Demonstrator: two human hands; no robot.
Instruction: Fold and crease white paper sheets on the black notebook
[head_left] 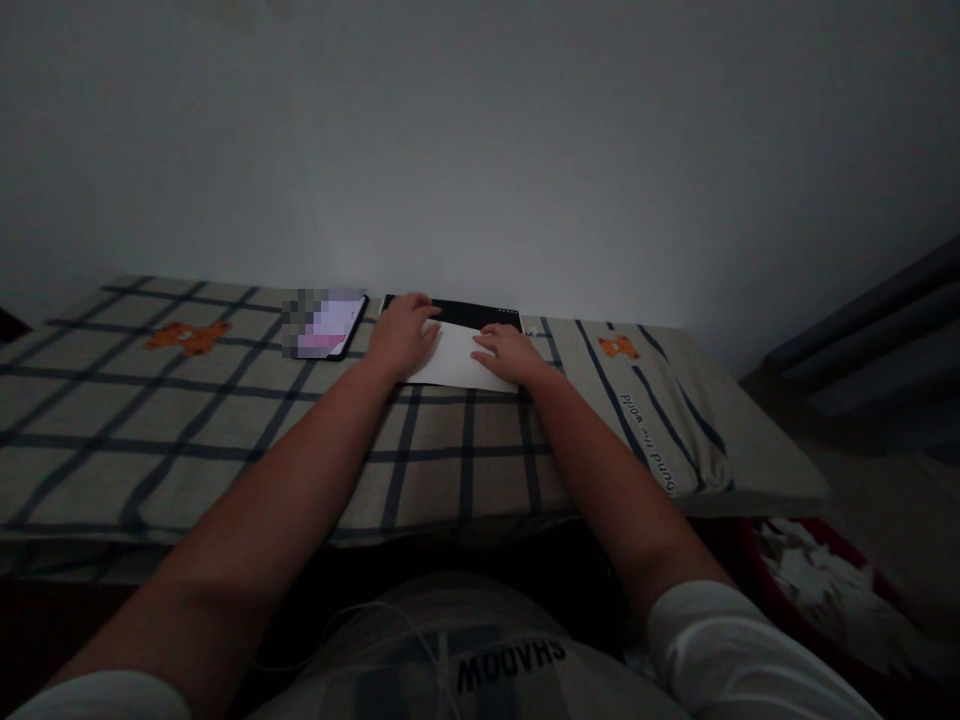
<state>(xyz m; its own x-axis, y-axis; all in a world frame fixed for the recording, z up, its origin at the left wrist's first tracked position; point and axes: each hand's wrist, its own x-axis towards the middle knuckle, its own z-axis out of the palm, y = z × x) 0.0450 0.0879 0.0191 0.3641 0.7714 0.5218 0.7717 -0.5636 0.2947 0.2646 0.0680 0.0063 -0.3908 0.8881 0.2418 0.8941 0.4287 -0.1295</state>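
Observation:
A white sheet of paper [457,358] lies on a dark flat board or folder [472,313], whose black far edge shows beyond the sheet. My left hand [405,335] rests on the left part of the sheet, fingers apart and pointing away from me. On the right part of the sheet lies my right hand [511,354], its fingers spread and turned toward the middle. Both hands look open, with nothing gripped. What is under the palms is hidden. To the left of my left hand lies a tablet [330,325] with a lit screen, partly blurred out.
A checked cloth with orange bear prints covers the table [300,470], which stands against a pale wall [480,150]. At the lower right a red bin [832,590] holds crumpled white paper. Dark grey fabric [885,350] hangs at the far right. A thin white cable [390,607] runs over my lap.

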